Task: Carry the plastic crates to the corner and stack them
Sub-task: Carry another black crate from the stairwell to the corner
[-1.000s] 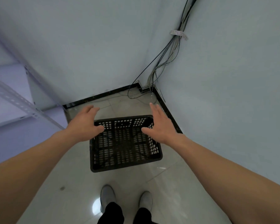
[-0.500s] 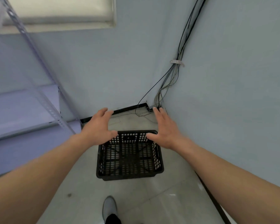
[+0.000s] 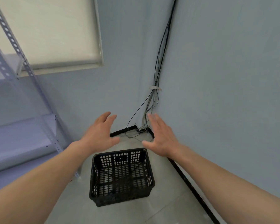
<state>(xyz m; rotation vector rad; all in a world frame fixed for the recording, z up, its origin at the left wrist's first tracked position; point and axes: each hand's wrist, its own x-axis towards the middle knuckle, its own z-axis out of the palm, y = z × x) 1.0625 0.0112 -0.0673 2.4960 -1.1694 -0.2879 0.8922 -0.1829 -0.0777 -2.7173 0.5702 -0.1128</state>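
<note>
One black perforated plastic crate [image 3: 121, 177] stands upright on the pale floor near the room's corner, with nothing inside it. My left hand [image 3: 99, 135] hovers above and beyond its far left rim, fingers spread and relaxed, holding nothing. My right hand [image 3: 161, 137] hovers above the far right rim, palm turned inward, fingers straight, also holding nothing. Neither hand touches the crate. No other crate is in view.
A bundle of cables [image 3: 155, 101] runs down the corner and spills onto the floor behind the crate. A grey metal shelf rack [image 3: 39, 101] stands at the left. A window with a blind [image 3: 55, 31] is upper left. Black skirting [image 3: 191, 186] lines the right wall.
Both hands have lifted up and away from the crate's rim. The view has tilted upward, so the crate sits lower in frame and my feet are out of sight.
</note>
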